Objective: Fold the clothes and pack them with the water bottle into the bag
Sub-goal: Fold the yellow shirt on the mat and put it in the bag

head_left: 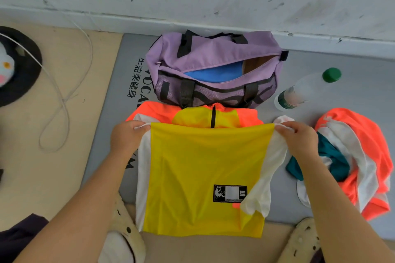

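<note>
Grey mat [320, 209] along the wall, bare strips showing between the things on it.
Yellow jersey [203, 173], white-sided with orange shoulders, lies mid-mat just below the unzipped purple bag [213, 60]; the crumpled orange-and-teal clothes [354, 156] sit right of it, the green-capped water bottle [303, 89] beside the bag. Left hand [126, 136] and right hand [299, 136] have fingers clamped on the folded edge's corners.
</note>
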{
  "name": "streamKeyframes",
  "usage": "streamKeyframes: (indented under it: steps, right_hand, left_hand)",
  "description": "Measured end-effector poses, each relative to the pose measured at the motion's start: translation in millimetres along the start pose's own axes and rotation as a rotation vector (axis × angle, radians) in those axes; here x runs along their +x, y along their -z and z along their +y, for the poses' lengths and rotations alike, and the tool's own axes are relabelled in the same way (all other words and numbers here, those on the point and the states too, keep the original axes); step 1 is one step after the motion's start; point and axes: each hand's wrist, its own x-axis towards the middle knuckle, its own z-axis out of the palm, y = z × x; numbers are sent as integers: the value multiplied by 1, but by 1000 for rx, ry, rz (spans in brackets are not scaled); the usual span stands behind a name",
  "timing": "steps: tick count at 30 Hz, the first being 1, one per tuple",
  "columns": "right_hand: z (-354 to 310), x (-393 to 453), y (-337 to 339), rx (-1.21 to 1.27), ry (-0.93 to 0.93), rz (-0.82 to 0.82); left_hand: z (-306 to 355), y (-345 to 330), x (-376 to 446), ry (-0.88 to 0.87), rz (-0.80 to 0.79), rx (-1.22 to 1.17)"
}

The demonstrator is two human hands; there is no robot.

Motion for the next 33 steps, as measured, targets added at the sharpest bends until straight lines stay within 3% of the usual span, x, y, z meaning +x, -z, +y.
streamKeyframes:
  steps: [2, 4, 6, 8, 12, 18, 23, 27, 30, 33]
  right_hand:
    - [-4, -1, 1, 43, 79, 12]
    - [-7, -4, 2, 163, 54, -63]
    - [-7, -10, 4, 323, -28, -167]
    - [-3, -13, 6, 388, -78, -198]
    - [17, -14, 7, 224, -191, -172]
    - [48, -26, -1, 42, -206, -205]
    - [45, -30, -13, -111, -126, -176]
    - [23, -34, -23, -313, 145, -18]
    - [-1, -43, -39, -245, 397, -30]
    - [-12, -48, -57, -254, 413, -241]
  left_hand:
    - [2, 0, -1, -61, 34, -12]
    - [9, 0, -3, -58, -36, -166]
    - [19, 0, -6, 60, -152, -418]
    - [23, -1, -6, 186, -150, -556]
    - [4, -7, -13, 230, -15, -353]
    - [-33, -22, -27, 172, -75, -194]
    - [-34, -26, -23, 40, -126, 41]
    - [-3, -25, -20, -192, 115, 203]
    - [28, -41, -26, -459, -94, 206]
    - [43, -63, -28, -475, -297, 239]
